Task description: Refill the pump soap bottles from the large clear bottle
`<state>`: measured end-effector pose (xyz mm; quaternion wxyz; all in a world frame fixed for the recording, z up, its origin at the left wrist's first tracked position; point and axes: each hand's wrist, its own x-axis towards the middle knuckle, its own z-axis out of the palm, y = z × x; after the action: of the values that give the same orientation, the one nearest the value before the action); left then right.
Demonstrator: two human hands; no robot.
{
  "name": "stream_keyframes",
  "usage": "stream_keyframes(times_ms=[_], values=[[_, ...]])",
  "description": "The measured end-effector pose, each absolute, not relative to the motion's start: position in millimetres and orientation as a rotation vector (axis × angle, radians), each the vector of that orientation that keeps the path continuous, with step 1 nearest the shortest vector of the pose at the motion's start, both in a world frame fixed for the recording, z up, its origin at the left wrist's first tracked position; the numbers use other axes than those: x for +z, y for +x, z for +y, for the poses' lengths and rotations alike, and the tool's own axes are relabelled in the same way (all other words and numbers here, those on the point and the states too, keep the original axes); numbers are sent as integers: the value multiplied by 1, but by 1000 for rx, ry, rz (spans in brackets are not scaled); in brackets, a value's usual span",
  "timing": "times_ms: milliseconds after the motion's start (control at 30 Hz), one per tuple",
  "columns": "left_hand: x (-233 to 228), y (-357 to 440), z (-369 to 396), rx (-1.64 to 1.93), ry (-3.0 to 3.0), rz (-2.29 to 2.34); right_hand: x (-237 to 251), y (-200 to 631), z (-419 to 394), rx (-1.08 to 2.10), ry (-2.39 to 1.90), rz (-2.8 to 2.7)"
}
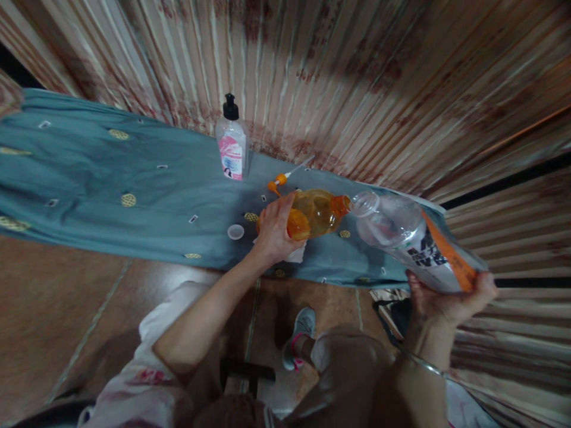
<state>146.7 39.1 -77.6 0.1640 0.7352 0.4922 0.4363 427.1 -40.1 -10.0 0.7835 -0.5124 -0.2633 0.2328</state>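
My left hand [277, 232] is wrapped round an orange see-through bottle [314, 211], tilted so its open neck points right. Orange liquid shows inside it, near my fingers. In my right hand [446, 297] lies a large clear plastic bottle [397, 223] with an orange and black label, its mouth toward the orange bottle's neck. The two mouths meet or nearly meet; I cannot tell if they touch. An orange pump top [280, 179] with a thin tube lies on the cloth behind the orange bottle. A small white cap [235, 232] rests left of my left hand.
A clear pump bottle [232, 151] with a pink label and black top stands at the back of the cloth-covered table [89, 172]. Behind rises a pleated curtain [276, 77]. Under my left hand lies a white piece [295, 254], partly hidden. A dark bag [395, 315] is below right.
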Motion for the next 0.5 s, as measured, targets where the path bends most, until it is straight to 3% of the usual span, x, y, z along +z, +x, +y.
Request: stream_keyframes(times_ms=[500], values=[[-76, 147, 38, 1225, 2092, 1414, -10, 428, -39, 529, -1066, -575]])
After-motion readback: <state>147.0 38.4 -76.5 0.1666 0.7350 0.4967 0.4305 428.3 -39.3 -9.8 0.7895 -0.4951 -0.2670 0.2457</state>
